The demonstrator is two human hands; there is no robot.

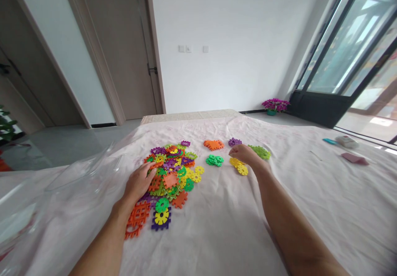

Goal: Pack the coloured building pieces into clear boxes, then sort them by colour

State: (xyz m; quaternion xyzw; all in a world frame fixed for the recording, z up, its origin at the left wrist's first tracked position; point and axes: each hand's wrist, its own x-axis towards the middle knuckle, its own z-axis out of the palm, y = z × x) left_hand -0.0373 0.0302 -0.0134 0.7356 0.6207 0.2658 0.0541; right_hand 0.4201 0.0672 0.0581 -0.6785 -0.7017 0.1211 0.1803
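Observation:
A mixed pile of interlocking plastic toy pieces (170, 180), orange, green, yellow and purple, lies on the cloth. At its left edge my left hand (140, 181) rests against the pieces, thumb and fingers apart. Farther right, my right hand (245, 154) is closed, fingers curled over the small group of yellow pieces (242, 169); anything in its fingertips is hidden. Around it lie purple pieces (235, 142), light green pieces (261, 152), dark green pieces (214, 160) and orange square pieces (214, 145), each colour grouped.
A pale pink cloth (214, 234) covers the surface. Clear plastic packaging (83, 172) lies at the left. On the right are a pink item (354, 159), a whitish object (346, 142) and a blue item (329, 141). Purple flowers (276, 105) stand on the floor behind.

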